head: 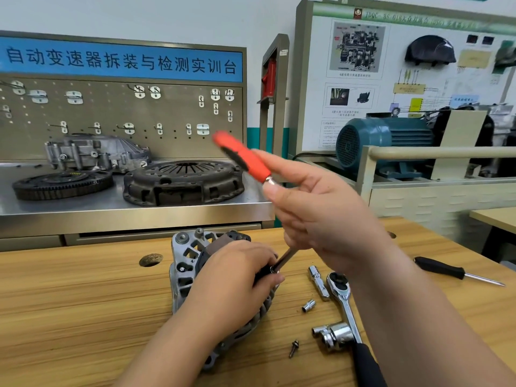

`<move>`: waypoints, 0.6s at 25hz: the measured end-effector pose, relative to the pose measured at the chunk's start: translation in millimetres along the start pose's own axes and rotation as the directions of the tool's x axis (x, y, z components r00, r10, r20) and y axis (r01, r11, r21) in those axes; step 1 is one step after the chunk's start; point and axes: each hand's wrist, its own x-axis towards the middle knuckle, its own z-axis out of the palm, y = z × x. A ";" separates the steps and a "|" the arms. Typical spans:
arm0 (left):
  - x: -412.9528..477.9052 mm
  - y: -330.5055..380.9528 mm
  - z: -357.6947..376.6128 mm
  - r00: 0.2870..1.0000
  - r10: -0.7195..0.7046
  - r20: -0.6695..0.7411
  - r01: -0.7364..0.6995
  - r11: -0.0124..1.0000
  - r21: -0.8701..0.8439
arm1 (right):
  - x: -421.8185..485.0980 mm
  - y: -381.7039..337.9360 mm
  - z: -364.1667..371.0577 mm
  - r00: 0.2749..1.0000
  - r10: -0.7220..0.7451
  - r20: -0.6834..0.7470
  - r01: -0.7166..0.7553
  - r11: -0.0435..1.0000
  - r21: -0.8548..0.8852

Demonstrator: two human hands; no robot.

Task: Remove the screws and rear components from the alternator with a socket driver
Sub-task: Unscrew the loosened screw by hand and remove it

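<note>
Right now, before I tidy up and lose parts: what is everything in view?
alternator: one, silver and black, on the wooden table
socket driver: one, red handle, steel shaft, tip at the alternator
ratchet: one, chrome with black grip, right of the alternator
extension bar: one, chrome, beside the ratchet head
small socket: one, chrome, left of the ratchet
large socket: one, chrome, against the ratchet handle
screw: one, dark, loose at the table front
screwdriver: one, black, table's right
clutch cover: one, dark, steel bench behind
flywheel: one, dark, same bench
motor: one, teal, right background
left hand: grips the alternator
right hand: holds the driver shaft
</note>
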 end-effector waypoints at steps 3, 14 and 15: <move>1.6 0.9 0.0 1.000 0.001 0.006 -0.001 1.000 0.014 | -1.3 8.8 9.9 0.960 -0.058 -0.273 0.064 0.998 0.014; -0.5 -0.6 -2.8 0.999 0.041 0.029 -0.040 0.999 -0.029 | 6.3 -9.0 -12.6 0.889 0.059 0.454 -0.057 0.998 -0.020; -0.4 -0.6 -3.1 0.999 0.038 0.031 -0.037 0.999 -0.027 | 5.9 -8.7 -11.7 0.900 0.058 0.433 -0.056 0.998 -0.017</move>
